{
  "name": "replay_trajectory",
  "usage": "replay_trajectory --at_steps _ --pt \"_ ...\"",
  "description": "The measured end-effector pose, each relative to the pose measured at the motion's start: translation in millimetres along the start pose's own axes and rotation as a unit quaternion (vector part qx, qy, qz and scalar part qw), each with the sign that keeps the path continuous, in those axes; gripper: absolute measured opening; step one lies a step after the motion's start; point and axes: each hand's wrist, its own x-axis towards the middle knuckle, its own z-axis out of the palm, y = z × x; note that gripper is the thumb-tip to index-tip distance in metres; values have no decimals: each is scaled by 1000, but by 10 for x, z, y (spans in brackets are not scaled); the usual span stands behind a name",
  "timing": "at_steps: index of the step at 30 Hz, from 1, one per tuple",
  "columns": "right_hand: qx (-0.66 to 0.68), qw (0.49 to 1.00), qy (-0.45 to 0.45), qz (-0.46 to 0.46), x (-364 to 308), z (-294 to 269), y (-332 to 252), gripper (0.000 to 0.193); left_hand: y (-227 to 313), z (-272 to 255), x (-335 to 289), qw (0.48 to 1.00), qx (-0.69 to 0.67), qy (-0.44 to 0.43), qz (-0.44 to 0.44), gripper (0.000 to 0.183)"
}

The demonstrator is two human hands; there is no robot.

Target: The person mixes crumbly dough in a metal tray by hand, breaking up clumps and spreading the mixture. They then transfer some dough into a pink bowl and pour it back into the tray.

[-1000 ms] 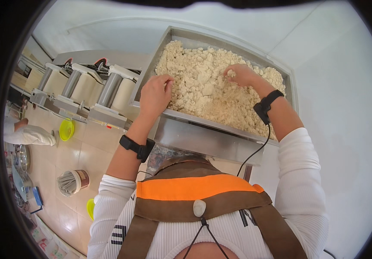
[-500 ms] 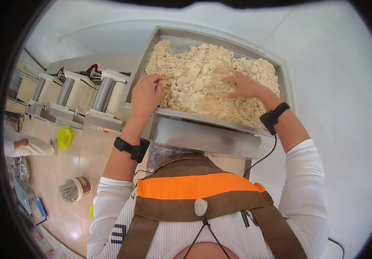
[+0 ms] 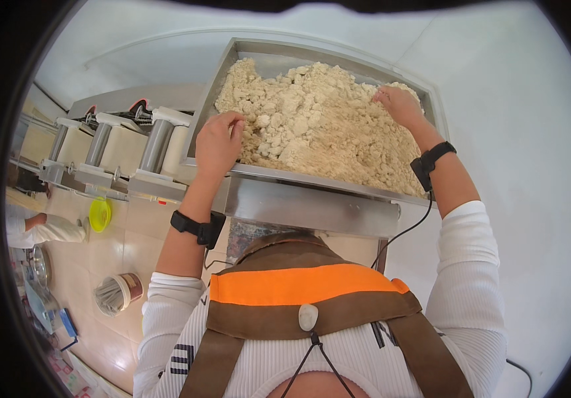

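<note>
A wide metal tray (image 3: 271, 64), at 12 to 1 o'clock in the view, carries a pale, crumbly mass (image 3: 338, 126) that covers most of its bottom. Bigger lumps lie toward 10 o'clock of the tray, finer crumbs toward 4 o'clock, and a strip of bare metal shows near 11 o'clock. The tiled floor (image 3: 103, 345) extends at 8 to 9 o'clock. On it stand a yellow-green bowl (image 3: 100, 215) at 9 o'clock and, at 8 o'clock, a bucket (image 3: 133, 286) with grey rods (image 3: 108, 294) inside.
</note>
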Motion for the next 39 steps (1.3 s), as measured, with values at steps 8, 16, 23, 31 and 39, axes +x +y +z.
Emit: replay_trajectory --at_steps 8,16,23,31,39 --pt "252 968 5 5 -249 -181 -58 34 16 -8 -3 1000 3 -13 -16 11" --pt "75 996 41 27 -366 -167 -179 26 229 170 -89 994 -36 -80 71 15" --pt "17 956 173 -234 -343 138 246 26 644 491 -42 926 -43 -349 140 19" --pt "132 987 84 37 -1106 77 -120 16 234 342 218 916 72 -396 -5 18" --pt "236 962 93 -106 -1195 240 -387 14 758 641 93 923 -106 -319 186 14"
